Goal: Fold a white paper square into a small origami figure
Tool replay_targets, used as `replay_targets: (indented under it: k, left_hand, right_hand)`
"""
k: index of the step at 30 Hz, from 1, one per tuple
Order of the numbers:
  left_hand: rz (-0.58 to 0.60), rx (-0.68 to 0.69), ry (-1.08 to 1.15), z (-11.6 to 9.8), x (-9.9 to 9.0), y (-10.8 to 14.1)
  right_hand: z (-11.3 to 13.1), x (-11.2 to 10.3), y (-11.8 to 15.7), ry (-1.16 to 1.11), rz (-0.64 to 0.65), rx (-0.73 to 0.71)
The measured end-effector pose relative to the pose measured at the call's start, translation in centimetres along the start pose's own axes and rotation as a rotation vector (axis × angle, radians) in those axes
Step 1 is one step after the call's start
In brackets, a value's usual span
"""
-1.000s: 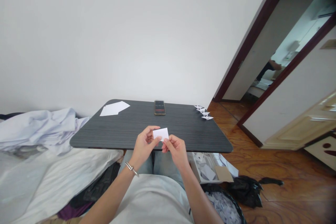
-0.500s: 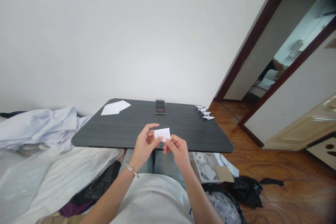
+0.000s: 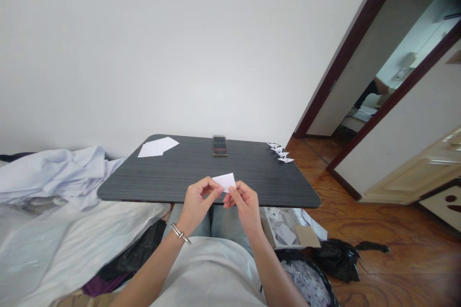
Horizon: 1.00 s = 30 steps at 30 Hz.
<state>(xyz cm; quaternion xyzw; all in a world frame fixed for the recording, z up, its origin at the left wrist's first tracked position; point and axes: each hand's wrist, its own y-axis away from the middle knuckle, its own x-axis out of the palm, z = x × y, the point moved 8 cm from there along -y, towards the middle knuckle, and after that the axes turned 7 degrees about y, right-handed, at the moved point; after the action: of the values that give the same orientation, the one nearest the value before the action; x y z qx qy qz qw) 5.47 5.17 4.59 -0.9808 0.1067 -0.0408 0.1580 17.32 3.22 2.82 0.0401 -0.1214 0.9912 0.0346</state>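
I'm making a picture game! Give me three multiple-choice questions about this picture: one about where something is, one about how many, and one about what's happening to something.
1. Where is the phone?
A. On the dark grey table
B. On the floor
C. On the bed

2. How many small folded paper shapes sit at the table's far right corner?
A. Two
B. Four
C. Seven

3. What is happening with the small white paper piece?
A. The left hand and right hand are both holding it
B. It is lying on the table
C. It is lying on the floor

Answers:
1. A, because it lies near the table's far edge.
2. B, because four shapes sit in a short row.
3. A, because fingers of both hands grip it above the table.
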Motion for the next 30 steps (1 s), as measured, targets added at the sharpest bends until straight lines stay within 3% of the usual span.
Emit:
replay_targets:
  k: [7, 16, 30]
  left_hand:
    - [-0.024, 0.071, -0.030, -0.4, -0.2, -0.1]
    - [-0.039, 0.022, -0.012, 0.4, -0.2, -0.3]
    - [-0.082, 0.066, -0.084, 0.5, -0.9, -0.4]
  right_hand:
    - [-0.4, 0.3, 0.1, 0.037, 0.052, 0.042]
    - [-0.5, 0.4, 0.0, 0.066, 0.042, 0.055]
    - [-1.7, 0.5, 0.0, 0.095, 0.048, 0.082]
